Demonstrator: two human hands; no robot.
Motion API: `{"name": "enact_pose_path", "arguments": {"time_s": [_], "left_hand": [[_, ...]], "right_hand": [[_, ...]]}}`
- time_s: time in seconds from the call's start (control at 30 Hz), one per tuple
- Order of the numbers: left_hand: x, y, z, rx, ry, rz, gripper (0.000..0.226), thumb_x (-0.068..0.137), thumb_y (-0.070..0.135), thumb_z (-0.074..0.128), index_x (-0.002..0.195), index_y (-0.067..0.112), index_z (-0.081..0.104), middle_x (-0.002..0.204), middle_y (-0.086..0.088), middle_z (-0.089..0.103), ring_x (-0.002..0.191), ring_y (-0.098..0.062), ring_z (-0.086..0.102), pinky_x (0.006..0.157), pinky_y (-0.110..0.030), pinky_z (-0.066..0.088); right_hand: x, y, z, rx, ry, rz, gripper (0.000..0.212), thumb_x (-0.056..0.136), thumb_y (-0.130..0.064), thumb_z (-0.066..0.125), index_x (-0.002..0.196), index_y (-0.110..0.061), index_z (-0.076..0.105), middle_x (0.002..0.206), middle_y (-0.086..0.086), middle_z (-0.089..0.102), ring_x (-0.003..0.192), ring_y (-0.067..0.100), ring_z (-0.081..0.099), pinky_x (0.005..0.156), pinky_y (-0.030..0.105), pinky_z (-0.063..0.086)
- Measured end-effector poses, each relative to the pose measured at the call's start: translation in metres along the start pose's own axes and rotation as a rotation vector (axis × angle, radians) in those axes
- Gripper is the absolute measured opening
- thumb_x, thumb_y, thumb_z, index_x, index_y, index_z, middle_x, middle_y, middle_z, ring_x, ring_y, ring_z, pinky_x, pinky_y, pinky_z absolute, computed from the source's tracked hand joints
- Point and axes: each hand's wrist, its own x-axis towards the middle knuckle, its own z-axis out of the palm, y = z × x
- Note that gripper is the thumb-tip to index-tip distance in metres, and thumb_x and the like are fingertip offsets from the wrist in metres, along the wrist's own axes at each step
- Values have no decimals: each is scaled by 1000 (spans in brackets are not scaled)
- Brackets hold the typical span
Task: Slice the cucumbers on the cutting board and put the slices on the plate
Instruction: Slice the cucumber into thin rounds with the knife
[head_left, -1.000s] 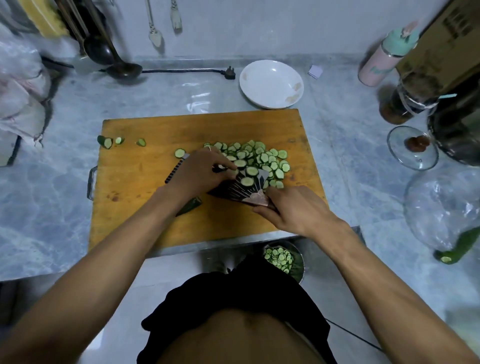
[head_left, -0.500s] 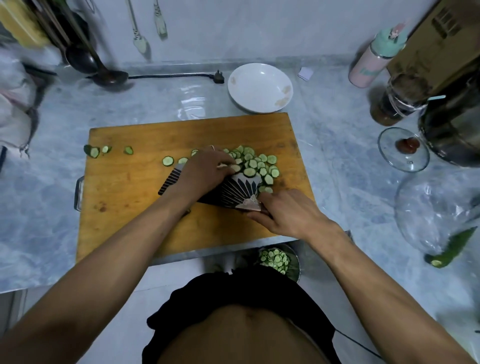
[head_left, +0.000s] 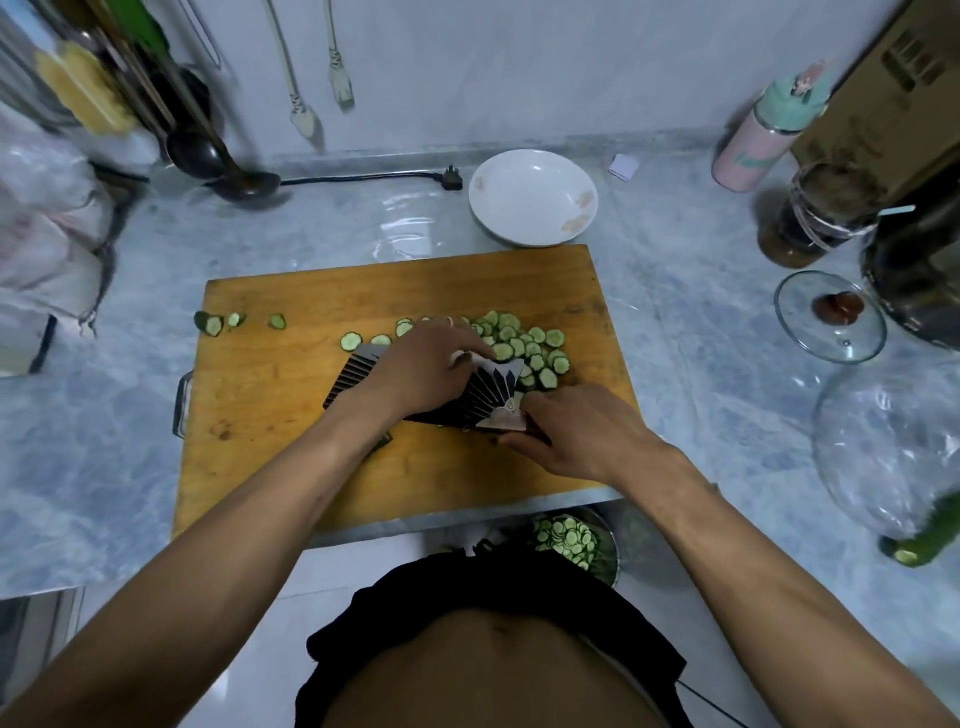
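A pile of cucumber slices (head_left: 524, 340) lies on the right half of the wooden cutting board (head_left: 291, 467). A wide knife (head_left: 485, 397) with a ribbed, patterned blade lies flat on the board against the pile. My left hand (head_left: 423, 371) rests on the blade, its bent fingers touching the nearest slices. My right hand (head_left: 582, 436) grips the knife handle, which it hides. The white plate (head_left: 532, 200) stands beyond the board's far edge with nothing on it. Two or three cucumber end pieces (head_left: 210, 323) sit at the board's left edge.
A bowl of slices (head_left: 566, 538) sits below the counter's front edge. At the right are a glass lid (head_left: 828, 317), a clear bag (head_left: 893, 447) with a whole cucumber (head_left: 919, 540), a jar (head_left: 810, 218) and a pink bottle (head_left: 753, 150). A ladle (head_left: 228, 171) lies at the back left.
Slices that lay on the blade a second ago are mostly off it now. Both hands stay on the knife; the view has shifted a little.
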Motion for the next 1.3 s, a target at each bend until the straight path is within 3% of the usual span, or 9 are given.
{"name": "enact_pose_path", "arguments": {"time_s": [0.13, 0.23, 0.37, 0.47, 0.6, 0.73, 0.83, 0.97, 1.3], "left_hand": [[7, 7, 1, 69, -106, 56, 45, 85, -3, 44, 109, 21, 74, 124, 2, 66, 118, -19, 56, 99, -39, 47], [11, 1, 0, 75, -24, -39, 45, 87, -1, 46, 118, 19, 71, 132, -2, 62, 126, -21, 53, 104, -39, 44], [-15, -1, -11, -97, 230, -65, 42, 87, -4, 47, 115, 16, 72, 125, -5, 66, 119, -19, 58, 98, -25, 45], [-48, 0, -19, -196, 529, -20, 37, 83, -7, 50, 103, 10, 76, 107, -4, 72, 100, -11, 63, 86, -7, 42], [-92, -7, -17, -262, 779, -52, 32, 81, -10, 54, 96, 7, 77, 96, 0, 72, 91, -3, 65, 82, -12, 46], [-123, -40, 9, -273, 761, -182, 25, 82, 2, 60, 94, 16, 77, 96, 3, 71, 89, -1, 63, 78, -17, 50], [-139, -70, 38, -203, 653, -249, 22, 80, 15, 68, 100, 15, 76, 105, 5, 68, 98, -11, 64, 89, -31, 52], [-141, -83, 66, -152, 521, -240, 33, 83, 18, 77, 115, 15, 72, 118, -1, 65, 110, -18, 60, 94, -29, 50], [-141, -94, 77, -163, 702, -320, 21, 86, 3, 71, 106, 7, 76, 113, -8, 70, 103, -22, 65, 92, -24, 50]], "right_hand": [[4, -2, -1, -24, -10, -4, 43, 99, -60, 35, 87, -19, 40, 85, 5, 65, 76, 30, 62, 57, 35, 32], [4, -1, -1, -8, -6, -5, 43, 99, -60, 36, 87, -19, 41, 84, 5, 64, 74, 30, 62, 57, 36, 36], [4, 3, 7, 106, 3, 77, 45, 94, -67, 39, 76, -25, 38, 64, -5, 49, 62, 24, 56, 56, 40, 47], [6, 1, 14, 261, 22, 154, 46, 94, -66, 42, 69, -28, 36, 59, -6, 46, 53, 16, 48, 51, 40, 42], [9, -10, 19, 546, 58, 254, 48, 95, -59, 49, 68, -19, 46, 56, -2, 46, 49, 14, 41, 51, 34, 28], [14, -29, 19, 755, 137, 324, 49, 97, -52, 50, 65, -15, 51, 55, -3, 46, 48, 9, 40, 51, 29, 28], [18, -50, 19, 850, 132, 311, 53, 98, -53, 46, 65, -11, 47, 56, 0, 43, 49, 12, 39, 53, 31, 29], [20, -68, 22, 908, 72, 273, 60, 99, -53, 42, 71, 0, 50, 60, 8, 45, 53, 18, 44, 55, 38, 35], [22, -96, 39, 858, 7, 296, 52, 102, -50, 41, 65, -14, 44, 56, 1, 46, 48, 11, 42, 52, 30, 33]]}}
